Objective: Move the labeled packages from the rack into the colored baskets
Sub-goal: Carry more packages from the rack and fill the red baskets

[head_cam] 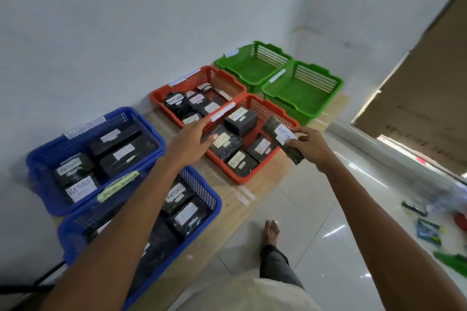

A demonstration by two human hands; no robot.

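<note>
Hovering over the near red basket [241, 181], right hand [310, 146] pinching a black RETURN package [280, 137], left hand [192, 141] loosely spread

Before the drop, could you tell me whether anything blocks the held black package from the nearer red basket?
Nothing visible does. The black wrapped package with the white RETURN label, in the right hand, is over the nearer red plastic basket, at its right rim.

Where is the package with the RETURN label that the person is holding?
Head view, right of centre: the black package is pinched in the right hand, over the right edge of the nearer red basket.
</note>
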